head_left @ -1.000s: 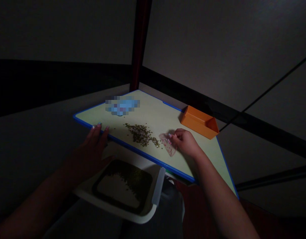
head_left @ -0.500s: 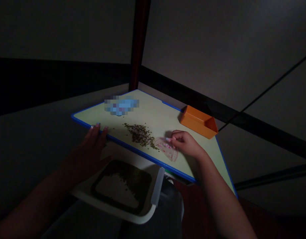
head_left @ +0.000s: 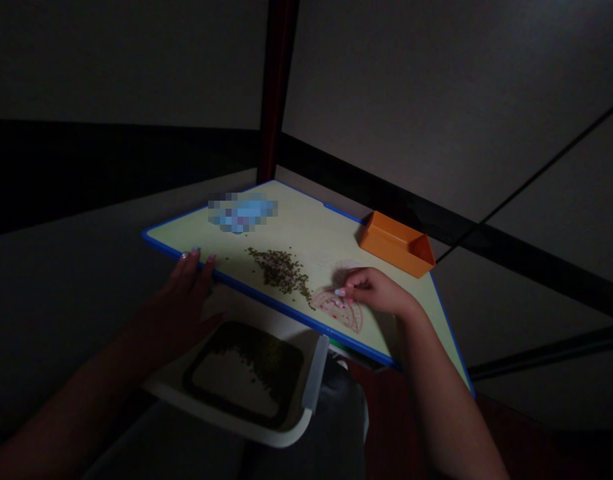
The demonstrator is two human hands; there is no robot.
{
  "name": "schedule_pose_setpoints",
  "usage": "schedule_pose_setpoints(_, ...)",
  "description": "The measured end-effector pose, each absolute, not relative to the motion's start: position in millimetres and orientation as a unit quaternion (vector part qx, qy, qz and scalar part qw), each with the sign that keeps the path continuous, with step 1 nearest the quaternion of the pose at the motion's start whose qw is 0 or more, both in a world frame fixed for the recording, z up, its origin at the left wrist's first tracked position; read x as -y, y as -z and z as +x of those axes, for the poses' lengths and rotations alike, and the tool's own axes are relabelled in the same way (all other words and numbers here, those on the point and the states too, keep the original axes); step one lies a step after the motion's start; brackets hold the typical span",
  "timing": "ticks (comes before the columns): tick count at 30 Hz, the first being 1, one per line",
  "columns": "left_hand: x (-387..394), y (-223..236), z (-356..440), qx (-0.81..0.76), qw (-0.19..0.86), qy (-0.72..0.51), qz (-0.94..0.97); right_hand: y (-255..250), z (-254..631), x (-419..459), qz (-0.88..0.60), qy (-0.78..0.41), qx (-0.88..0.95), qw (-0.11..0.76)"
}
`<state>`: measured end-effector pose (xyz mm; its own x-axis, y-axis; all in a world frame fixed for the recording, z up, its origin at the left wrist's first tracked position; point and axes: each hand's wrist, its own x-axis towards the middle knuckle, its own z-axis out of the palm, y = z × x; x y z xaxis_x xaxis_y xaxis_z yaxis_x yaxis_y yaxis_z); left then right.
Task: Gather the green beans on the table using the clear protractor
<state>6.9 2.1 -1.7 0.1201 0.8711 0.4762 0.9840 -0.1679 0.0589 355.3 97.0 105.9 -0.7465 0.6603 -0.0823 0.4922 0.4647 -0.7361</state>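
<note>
A clear protractor (head_left: 347, 319) with pinkish markings stands or lies at the right end of a heap of small green beans (head_left: 281, 272) on the pale board (head_left: 306, 227). My right hand (head_left: 374, 290) pinches it near its straight edge, thumb and fingers closed. Whether it is tilted or flat is hard to tell. My left hand (head_left: 179, 303) lies outstretched at the board's blue near edge, holding nothing, with its fingertips touching the rim. Below the board is a white container (head_left: 281, 437) with more green beans (head_left: 274, 363) inside; the left thumb reaches over its far side.
An orange open box (head_left: 396, 250) stands at the board's back right. A blurred blue item (head_left: 244, 212) lies at the back left. Dark walls meet behind the board. The container sits above my lap, and the light is dim.
My right hand has shifted the protractor slightly toward me and to the right, just off the end of the bean heap. My left hand stays in place.
</note>
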Motion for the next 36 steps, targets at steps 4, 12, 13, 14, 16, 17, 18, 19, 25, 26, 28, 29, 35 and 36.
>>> schedule_pose_setpoints(4,-1.7,0.3,8.0,0.626,0.14,0.207,-0.739,-106.3,356.2,-97.3,-0.35,-0.378,0.847,0.131)
schedule_pose_setpoints(12,-1.4,2.1,5.6,0.629,0.129,0.207,-0.738,-102.1,354.2,-96.6,-0.35,-0.374,0.852,0.107)
schedule_pose_setpoints(13,-1.4,2.6,5.5,0.628,0.132,0.208,-0.738,-102.5,353.1,-95.7,-0.349,-0.374,0.853,0.107)
schedule_pose_setpoints(14,-1.6,2.9,5.6,0.626,0.135,0.209,-0.739,-103.1,352.0,-94.8,-0.346,-0.373,0.854,0.106)
schedule_pose_setpoints(16,-1.9,2.9,6.2,0.628,0.137,0.207,-0.738,-104.8,349.9,-93.0,-0.339,-0.369,0.859,0.103)
schedule_pose_setpoints(17,-2.1,2.6,6.6,0.628,0.135,0.204,-0.738,-105.7,349.0,-92.2,-0.335,-0.368,0.862,0.1)
schedule_pose_setpoints(18,-2.2,2.1,7.0,0.629,0.134,0.202,-0.739,-106.6,348.2,-91.6,-0.33,-0.367,0.864,0.098)
schedule_pose_setpoints(19,-2.4,1.5,7.3,0.629,0.133,0.201,-0.739,-107.2,347.4,-91.1,-0.325,-0.366,0.866,0.097)
schedule_pose_setpoints(25,-1.7,0.0,7.0,0.635,0.131,0.196,-0.736,-106.2,343.9,-90.2,-0.301,-0.365,0.876,0.091)
schedule_pose_setpoints(26,-1.6,0.1,7.0,0.635,0.132,0.194,-0.736,-106.0,343.5,-90.2,-0.294,-0.37,0.877,0.092)
schedule_pose_setpoints(28,-1.7,0.1,7.3,0.632,0.134,0.193,-0.738,-105.9,343.3,-90.2,-0.283,-0.379,0.876,0.1)
schedule_pose_setpoints(29,-1.8,0.2,7.5,0.63,0.135,0.193,-0.74,-106.0,343.5,-90.3,-0.28,-0.382,0.875,0.106)
schedule_pose_setpoints(35,-3.1,3.2,5.5,0.641,0.124,0.194,-0.732,-104.9,347.4,-92.2,-0.33,-0.37,0.861,0.116)
schedule_pose_setpoints(36,-3.4,4.2,4.9,0.64,0.127,0.198,-0.731,-104.3,347.8,-92.5,-0.338,-0.367,0.859,0.115)
